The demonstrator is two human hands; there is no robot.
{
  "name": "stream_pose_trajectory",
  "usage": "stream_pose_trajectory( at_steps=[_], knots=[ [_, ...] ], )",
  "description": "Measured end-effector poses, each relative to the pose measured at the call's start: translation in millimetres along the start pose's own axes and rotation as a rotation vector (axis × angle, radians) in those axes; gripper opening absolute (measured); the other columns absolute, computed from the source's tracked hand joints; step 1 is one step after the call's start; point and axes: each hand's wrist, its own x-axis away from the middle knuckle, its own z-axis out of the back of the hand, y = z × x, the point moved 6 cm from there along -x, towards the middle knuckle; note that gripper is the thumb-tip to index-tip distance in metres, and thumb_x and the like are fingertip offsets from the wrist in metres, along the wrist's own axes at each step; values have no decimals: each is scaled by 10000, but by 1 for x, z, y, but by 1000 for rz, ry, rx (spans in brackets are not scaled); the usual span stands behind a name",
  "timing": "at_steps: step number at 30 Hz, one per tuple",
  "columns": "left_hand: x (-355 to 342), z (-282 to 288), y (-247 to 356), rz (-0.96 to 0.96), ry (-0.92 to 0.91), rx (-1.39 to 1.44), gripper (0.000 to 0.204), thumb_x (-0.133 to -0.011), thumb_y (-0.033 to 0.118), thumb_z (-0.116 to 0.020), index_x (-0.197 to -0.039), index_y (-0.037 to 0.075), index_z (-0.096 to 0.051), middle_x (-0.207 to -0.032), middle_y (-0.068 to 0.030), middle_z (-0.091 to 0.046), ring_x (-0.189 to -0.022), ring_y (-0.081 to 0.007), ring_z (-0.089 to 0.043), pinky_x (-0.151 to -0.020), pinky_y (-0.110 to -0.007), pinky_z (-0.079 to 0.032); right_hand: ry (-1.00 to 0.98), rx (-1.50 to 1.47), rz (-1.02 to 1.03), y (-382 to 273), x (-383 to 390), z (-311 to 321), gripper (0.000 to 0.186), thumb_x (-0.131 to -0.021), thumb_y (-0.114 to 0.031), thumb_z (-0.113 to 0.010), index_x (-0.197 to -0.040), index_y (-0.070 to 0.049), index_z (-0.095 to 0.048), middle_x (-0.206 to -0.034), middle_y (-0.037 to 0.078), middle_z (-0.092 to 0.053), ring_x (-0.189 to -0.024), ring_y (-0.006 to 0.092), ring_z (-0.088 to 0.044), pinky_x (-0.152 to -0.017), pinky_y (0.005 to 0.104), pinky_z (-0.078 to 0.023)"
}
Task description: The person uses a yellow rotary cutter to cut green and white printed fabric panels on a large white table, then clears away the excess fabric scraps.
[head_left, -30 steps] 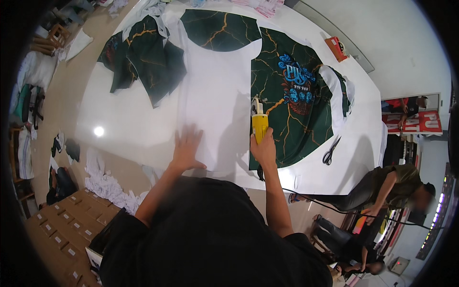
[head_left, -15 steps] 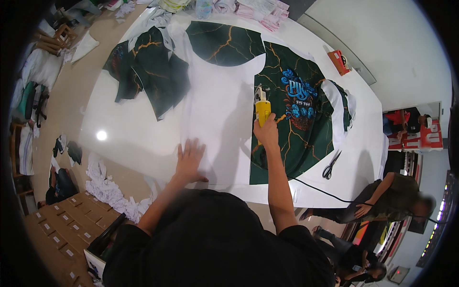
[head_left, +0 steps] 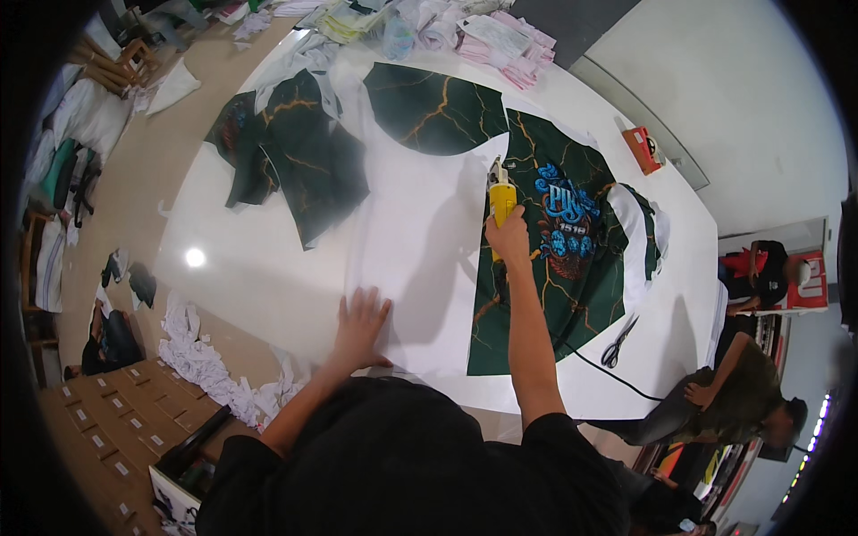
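Observation:
My right hand [head_left: 509, 234] grips a yellow handheld electric fabric cutter [head_left: 503, 201], its metal head pointing away from me. The head sits at the left edge of a dark green printed fabric panel [head_left: 590, 299] with gold vein lines and a blue motif, where it meets white fabric [head_left: 420, 259]. On that white fabric my left hand [head_left: 362, 326] lies flat, fingers spread, holding nothing. Beyond it is a curved dark green piece [head_left: 435, 107]. More dark green cut pieces [head_left: 308, 165] lie loosely at the left.
Black scissors [head_left: 618, 344] rest on the white table [head_left: 232, 286] at right, near the cutter's black cord [head_left: 612, 371]. A red-orange box [head_left: 642, 150] and folded pink cloth [head_left: 508, 54] are at the far side. A person [head_left: 742, 393] stands at right; cartons [head_left: 107, 429] are at lower left.
My right hand has pushed the cutter farther away along the green panel's left edge, nearer the curved piece. The left hand stays flat. The whole view has shifted slightly.

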Motion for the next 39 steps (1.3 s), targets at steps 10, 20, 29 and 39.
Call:
stream_pose_trajectory(
  at_steps=[10,20,29,39],
  knots=[
    [-10,9,5,-3,24,-12,1213,-660,644,-873,-1605,77,-365,-1681,-242,-253,-1564,-475,-184,-1220,-724,-111,28,-55,-29,2,-31,17,617,-914,-388,-682,-1258,56,-424,-1061,356,-705,-988,538,-693,-857,562,-567],
    [-156,39,-39,24,467,-8,861,-873,538,-744,-1504,18,-473,-1609,-259,-383,-1464,-474,-364,-1194,-606,-296,158,-702,-251,99,190,38,429,-988,-226,-697,-1297,2,-507,-1096,156,-657,-948,224,-664,-822,354,-541],
    [-81,-55,62,-68,-436,203,855,-920,601,-683,-1490,-8,-495,-1494,-307,-515,-1291,-451,-573,-1094,-510,-473,564,-586,-418,269,238,76,518,-984,-262,-708,-1344,25,-470,-1115,209,-675,-951,284,-691,-828,388,-556],
    [-149,31,24,169,255,-156,829,-963,602,-593,-1582,79,-415,-1678,-213,-310,-1503,-500,-327,-1136,-729,-295,464,-575,-388,235,281,115,537,-947,-201,-707,-1351,61,-470,-1084,231,-708,-945,310,-727,-840,397,-571]
  ],
)
